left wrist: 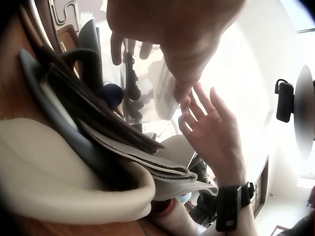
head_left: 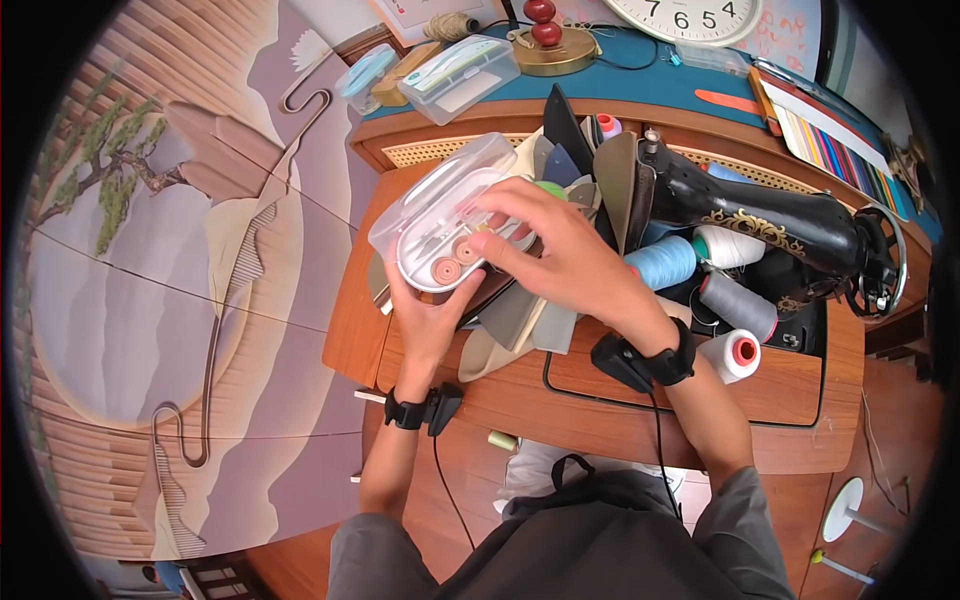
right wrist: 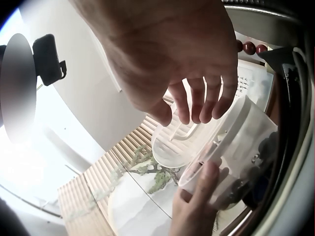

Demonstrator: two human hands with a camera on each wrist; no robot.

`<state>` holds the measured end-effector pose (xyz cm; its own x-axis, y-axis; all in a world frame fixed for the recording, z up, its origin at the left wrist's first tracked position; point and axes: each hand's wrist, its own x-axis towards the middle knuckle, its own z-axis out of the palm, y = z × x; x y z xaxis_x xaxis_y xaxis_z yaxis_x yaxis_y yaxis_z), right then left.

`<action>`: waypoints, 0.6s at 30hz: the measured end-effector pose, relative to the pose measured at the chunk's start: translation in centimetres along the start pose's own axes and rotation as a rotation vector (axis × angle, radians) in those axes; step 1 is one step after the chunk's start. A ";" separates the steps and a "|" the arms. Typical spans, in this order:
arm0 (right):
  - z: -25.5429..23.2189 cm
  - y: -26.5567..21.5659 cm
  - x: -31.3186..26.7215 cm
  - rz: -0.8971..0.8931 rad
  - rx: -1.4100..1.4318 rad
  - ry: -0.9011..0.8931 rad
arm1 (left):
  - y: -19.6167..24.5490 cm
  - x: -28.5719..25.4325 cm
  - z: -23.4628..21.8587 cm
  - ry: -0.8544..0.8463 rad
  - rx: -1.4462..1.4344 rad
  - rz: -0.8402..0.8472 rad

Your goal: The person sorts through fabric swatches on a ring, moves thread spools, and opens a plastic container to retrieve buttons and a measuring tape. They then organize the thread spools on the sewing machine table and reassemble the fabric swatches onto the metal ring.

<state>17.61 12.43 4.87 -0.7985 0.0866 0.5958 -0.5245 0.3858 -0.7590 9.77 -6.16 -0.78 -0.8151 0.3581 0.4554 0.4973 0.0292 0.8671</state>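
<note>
My left hand (head_left: 428,325) grips a small clear and white plastic box (head_left: 405,258) from its near side, thumb along the rim. Its see-through lid (head_left: 445,185) stands swung back on the far side. Pinkish round coils (head_left: 446,270) lie at the near end of the box, with small pale pieces farther up. Over the box's right side hovers my right hand (head_left: 565,260), thumb and fingers apart. In the right wrist view its fingers (right wrist: 196,105) bend loosely above the box with nothing seen between them; the left thumb (right wrist: 205,182) presses the box wall.
Leather-like sheets (head_left: 510,325) pile under the box. Right of them lie thread cones (head_left: 660,262) and a black sewing machine (head_left: 770,205) on the wooden table (head_left: 480,410). A blue shelf (head_left: 640,85) behind carries plastic boxes (head_left: 460,80) and a clock (head_left: 690,15).
</note>
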 end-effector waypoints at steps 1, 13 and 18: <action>0.2 0.3 -0.1 0.000 0.000 -0.001 | 0.1 0.0 -0.1 0.010 -0.014 0.000; 1.5 -0.3 -0.8 -0.158 -0.378 -0.049 | 0.8 -0.8 -1.7 0.014 -0.167 -0.090; 2.2 -0.7 -1.5 -0.218 -0.526 -0.004 | 1.0 -1.7 -2.2 0.018 -0.191 -0.091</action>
<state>18.57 10.06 3.90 -0.6902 -0.0493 0.7220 -0.4600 0.8000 -0.3852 11.00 -8.77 -0.22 -0.8602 0.3455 0.3751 0.3570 -0.1172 0.9267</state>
